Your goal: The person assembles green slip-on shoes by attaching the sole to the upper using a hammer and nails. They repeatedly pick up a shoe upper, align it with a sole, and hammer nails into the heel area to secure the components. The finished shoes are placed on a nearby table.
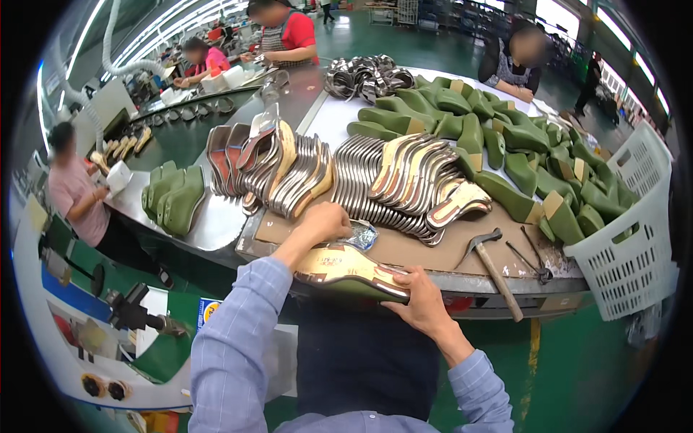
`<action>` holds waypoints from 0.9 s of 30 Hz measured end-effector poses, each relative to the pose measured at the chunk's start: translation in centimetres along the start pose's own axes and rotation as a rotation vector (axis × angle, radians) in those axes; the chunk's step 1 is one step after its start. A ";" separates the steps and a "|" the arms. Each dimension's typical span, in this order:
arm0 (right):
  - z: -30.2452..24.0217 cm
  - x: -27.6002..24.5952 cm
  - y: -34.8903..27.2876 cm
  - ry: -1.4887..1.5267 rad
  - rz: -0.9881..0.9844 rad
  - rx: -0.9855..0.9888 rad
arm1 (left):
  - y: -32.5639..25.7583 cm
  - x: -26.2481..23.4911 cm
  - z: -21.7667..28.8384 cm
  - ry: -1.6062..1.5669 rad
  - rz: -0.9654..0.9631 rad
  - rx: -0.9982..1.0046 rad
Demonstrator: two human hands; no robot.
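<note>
My right hand grips a green shoe last with a tan insole board on its sole, held sole-up at the table's near edge. My left hand rests on the toe end of that last, fingers curled over it beside a small shiny packet. Just beyond my hands lies a long row of overlapping metal and tan insole pieces on a brown cardboard sheet.
A hammer and pincers lie to the right on the cardboard. Many green shoe lasts pile at the back right beside a white plastic basket. Metal shanks heap at the far end. Several people work around the table.
</note>
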State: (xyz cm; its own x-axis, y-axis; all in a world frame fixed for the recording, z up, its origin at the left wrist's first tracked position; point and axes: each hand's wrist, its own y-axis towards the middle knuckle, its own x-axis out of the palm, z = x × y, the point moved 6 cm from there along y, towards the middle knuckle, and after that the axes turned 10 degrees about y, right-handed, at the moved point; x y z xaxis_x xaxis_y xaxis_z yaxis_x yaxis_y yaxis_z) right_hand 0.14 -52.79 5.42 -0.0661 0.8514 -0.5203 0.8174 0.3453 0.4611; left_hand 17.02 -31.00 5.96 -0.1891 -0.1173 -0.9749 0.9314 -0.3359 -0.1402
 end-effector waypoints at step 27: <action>-0.8 -0.8 0.1 -0.033 -0.037 -0.073 | -10.3 -3.7 12.0 -0.475 0.398 0.321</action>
State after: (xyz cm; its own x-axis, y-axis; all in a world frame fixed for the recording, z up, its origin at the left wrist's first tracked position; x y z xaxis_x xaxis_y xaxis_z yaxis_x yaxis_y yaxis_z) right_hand -0.17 -53.10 6.39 -0.0755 0.8243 -0.5610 0.7706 0.4053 0.4918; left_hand 4.38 -38.34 13.05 -0.0359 -0.6603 -0.7501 0.8338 -0.4336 0.3418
